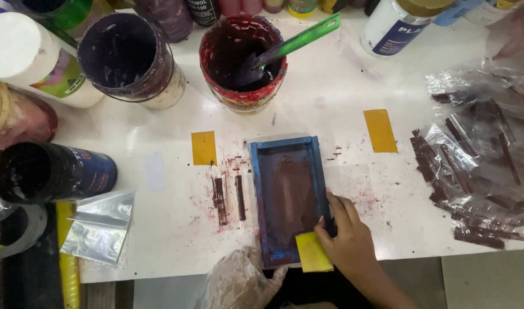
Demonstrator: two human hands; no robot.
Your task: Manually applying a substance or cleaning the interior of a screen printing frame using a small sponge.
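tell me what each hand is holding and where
Right hand pinches the yellow squeegee by its upper edge; gloved left hand steadies the blue frame at its near corner.

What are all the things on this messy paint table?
Small blue-framed printing screen: one, blue frame with dark red ink, table centre front.
Yellow flat squeegee pad: one, yellow, on the screen's near end.
Red-rimmed ink tub: one, dark red inside, behind the screen.
Green plastic stirring stick: one, green, leaning in that tub.
Dark purple-stained pot: one, back left.
Black can lying on its side: one, left edge.
Yellow tape patches: two, either side of the screen.
Clear plastic sheet with dark red strips: one, right side.
White table: one, ink-smeared.
Left hand: in a clear plastic glove, at the screen's near corner.
Right hand: bare, holding the pad against the screen.
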